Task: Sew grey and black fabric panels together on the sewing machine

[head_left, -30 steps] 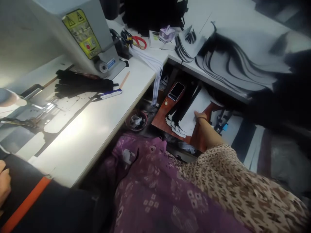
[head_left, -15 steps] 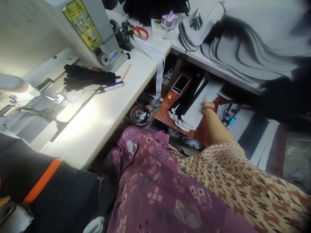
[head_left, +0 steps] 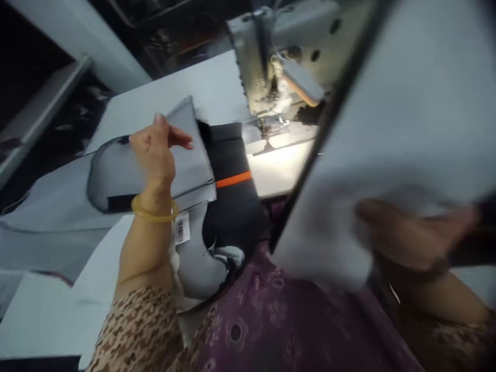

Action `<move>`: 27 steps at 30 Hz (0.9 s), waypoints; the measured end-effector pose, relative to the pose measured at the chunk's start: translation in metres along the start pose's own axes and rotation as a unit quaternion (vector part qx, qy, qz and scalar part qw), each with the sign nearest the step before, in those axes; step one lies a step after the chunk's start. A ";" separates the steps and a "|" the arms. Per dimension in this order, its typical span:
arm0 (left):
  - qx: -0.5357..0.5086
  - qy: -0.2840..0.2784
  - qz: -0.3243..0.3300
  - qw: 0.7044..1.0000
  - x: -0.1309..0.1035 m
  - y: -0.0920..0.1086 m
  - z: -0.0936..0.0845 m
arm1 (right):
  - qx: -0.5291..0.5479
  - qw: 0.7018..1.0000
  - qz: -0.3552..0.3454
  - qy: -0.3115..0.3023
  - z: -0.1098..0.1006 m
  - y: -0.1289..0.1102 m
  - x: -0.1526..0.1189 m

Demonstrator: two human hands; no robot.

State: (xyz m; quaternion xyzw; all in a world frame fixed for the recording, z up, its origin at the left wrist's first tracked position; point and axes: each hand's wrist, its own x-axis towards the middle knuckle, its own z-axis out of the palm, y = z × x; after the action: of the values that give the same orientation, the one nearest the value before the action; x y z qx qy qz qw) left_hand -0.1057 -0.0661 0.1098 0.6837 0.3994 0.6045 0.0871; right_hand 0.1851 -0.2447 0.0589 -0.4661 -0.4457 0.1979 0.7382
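Observation:
My right hand (head_left: 414, 232), smeared by motion, grips a large light grey fabric panel (head_left: 406, 119) with a dark edge, raised and tilted at the right. At the left, my left hand (head_left: 157, 152) has its thumb and fingers apart, just over a grey fabric piece (head_left: 189, 155) with a dark seam; whether they touch is unclear. This piece lies on dark fabric (head_left: 232, 206) crossed by an orange strip (head_left: 233, 179). A white barcode label (head_left: 182, 228) shows near my left wrist.
Beyond the dark fabric, a sewing machine (head_left: 294, 57) has its needle area lit on the white table (head_left: 284, 168). More grey fabric (head_left: 50, 206) spreads out at the far left. The raised panel hides much of the right side.
The view has swung left, toward the sewing machine's needle side. My right hand has moved from the stacked grey pieces and now carries a grey panel. My left hand has come into view.

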 end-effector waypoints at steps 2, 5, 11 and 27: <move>-0.024 0.052 0.012 0.998 0.016 -0.009 -0.023 | 0.114 0.981 0.019 -0.155 0.063 0.009 0.008; 0.052 0.057 0.049 0.996 0.031 -0.020 -0.038 | 0.235 0.907 0.208 -0.283 0.145 0.038 0.002; 0.377 -0.327 0.135 0.856 0.013 -0.077 0.014 | 0.212 0.804 0.433 -0.349 0.191 0.103 -0.032; 0.340 -0.357 0.085 0.866 0.055 -0.134 0.081 | -0.303 0.646 -0.410 -0.568 0.178 0.185 0.121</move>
State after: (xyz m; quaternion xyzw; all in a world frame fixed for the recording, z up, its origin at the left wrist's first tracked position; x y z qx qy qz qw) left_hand -0.0953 0.0885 0.0502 0.8714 0.4622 0.1508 -0.0663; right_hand 0.1214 0.0220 -0.0135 -0.2294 -0.9585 -0.0453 0.1630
